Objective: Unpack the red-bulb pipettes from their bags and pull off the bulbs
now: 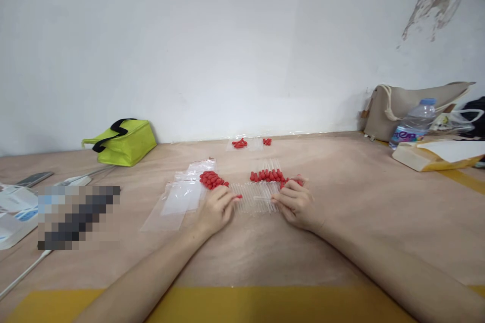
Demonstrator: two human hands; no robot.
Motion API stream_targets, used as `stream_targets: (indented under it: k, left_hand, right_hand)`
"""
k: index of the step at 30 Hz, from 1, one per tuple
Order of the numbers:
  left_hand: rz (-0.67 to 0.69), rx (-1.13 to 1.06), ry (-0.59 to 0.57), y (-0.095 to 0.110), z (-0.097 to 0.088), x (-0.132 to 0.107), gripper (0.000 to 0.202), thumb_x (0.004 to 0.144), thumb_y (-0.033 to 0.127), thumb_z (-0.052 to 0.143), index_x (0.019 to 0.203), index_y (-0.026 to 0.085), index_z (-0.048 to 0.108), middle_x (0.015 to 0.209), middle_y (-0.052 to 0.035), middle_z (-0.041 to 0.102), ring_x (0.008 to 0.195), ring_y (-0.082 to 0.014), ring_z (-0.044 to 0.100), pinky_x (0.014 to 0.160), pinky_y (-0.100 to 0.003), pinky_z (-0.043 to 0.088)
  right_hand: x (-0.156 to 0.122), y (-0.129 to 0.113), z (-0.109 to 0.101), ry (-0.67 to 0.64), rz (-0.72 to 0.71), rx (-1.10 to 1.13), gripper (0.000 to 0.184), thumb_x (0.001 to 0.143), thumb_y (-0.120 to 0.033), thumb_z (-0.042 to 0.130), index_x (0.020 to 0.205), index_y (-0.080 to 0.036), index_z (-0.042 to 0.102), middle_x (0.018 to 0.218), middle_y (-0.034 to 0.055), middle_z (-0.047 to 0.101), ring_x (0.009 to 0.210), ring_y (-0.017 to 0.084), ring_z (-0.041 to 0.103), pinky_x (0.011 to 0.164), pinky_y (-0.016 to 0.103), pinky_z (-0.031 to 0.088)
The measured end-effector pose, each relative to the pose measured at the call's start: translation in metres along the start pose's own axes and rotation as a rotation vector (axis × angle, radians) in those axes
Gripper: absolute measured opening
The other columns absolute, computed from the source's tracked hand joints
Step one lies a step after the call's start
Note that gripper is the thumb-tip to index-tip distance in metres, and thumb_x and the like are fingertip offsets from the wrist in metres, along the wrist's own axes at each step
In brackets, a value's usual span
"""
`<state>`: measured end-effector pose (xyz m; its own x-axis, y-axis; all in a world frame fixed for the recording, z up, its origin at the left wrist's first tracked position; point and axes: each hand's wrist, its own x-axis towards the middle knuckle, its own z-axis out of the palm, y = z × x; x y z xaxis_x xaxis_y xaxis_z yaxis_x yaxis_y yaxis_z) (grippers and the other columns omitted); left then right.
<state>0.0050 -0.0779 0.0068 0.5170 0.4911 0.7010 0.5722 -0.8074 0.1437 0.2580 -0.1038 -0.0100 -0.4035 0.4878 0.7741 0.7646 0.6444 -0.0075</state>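
A row of clear glass tubes point(254, 196) lies on the table between my hands. My left hand point(216, 208) rests at the row's left end, fingers curled, with a small red cap at its fingertips. My right hand point(294, 201) is curled at the row's right end, pinching a tube. A pile of loose red rubber caps point(210, 179) lies just behind my left hand. Behind the row sit finished droppers with red caps point(268, 175).
Empty clear zip bags point(178, 202) lie left of my left hand. Farther back are two small bags with red caps point(240, 143). A green lunch bag point(122, 141) stands at the back left; a beige bag point(401, 106) and water bottle point(415, 124) stand right.
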Motion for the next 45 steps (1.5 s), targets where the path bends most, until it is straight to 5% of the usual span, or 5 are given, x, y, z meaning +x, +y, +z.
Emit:
stream_targets:
  k: [8,16,24,31,45]
  left_hand:
    - [-0.424,0.063,0.177,-0.037,-0.026,0.015,0.025,0.083,0.027,0.043,0.097,0.019,0.062,0.092,-0.0064,0.052,0.089,-0.0169,0.052,0.079,-0.029,0.045]
    - [-0.523,0.110,-0.142,-0.070,-0.032,0.045,0.037,0.076,0.026,0.047,0.113,0.020,0.046,0.087,-0.0011,0.059,0.070,-0.0137,0.056,0.066,-0.026,0.044]
    - [-0.451,0.293,-0.442,-0.083,-0.018,0.069,0.023,0.073,0.024,0.050,0.095,0.021,0.053,0.089,-0.0015,0.064,0.081,-0.0163,0.059,0.069,-0.024,0.042]
    - [-0.425,0.383,-0.602,-0.089,-0.004,0.078,0.014,0.068,0.032,0.055,0.075,0.022,0.062,0.083,-0.0020,0.066,0.080,-0.0188,0.059,0.069,-0.026,0.041]
    - [-0.391,0.372,-0.583,-0.060,0.013,0.092,0.022,0.075,0.037,0.048,0.080,0.023,0.064,0.089,-0.0042,0.066,0.088,-0.0222,0.058,0.081,-0.034,0.039]
  right_hand:
    - [0.014,0.007,0.002,0.009,0.263,0.019,0.022,0.085,-0.030,0.046,0.086,-0.025,0.067,0.071,0.0004,0.067,0.067,0.012,0.051,0.078,0.032,0.023]
    - [0.031,-0.009,0.015,-0.019,0.168,-0.087,0.021,0.083,-0.021,0.046,0.083,-0.022,0.067,0.070,0.0010,0.066,0.069,0.014,0.051,0.073,0.033,0.022]
    - [0.033,-0.027,0.031,-0.062,0.156,-0.190,0.021,0.078,-0.023,0.049,0.062,-0.019,0.061,0.059,0.0014,0.059,0.066,0.015,0.044,0.070,0.035,0.019]
    - [0.032,-0.034,0.022,-0.231,0.239,-0.123,0.032,0.076,-0.048,0.052,0.072,-0.019,0.064,0.068,0.0036,0.063,0.074,0.017,0.046,0.072,0.036,0.019]
    - [0.028,-0.007,0.004,-0.235,0.382,-0.149,0.025,0.081,-0.037,0.047,0.076,-0.022,0.066,0.072,0.0018,0.064,0.074,0.015,0.051,0.070,0.032,0.019]
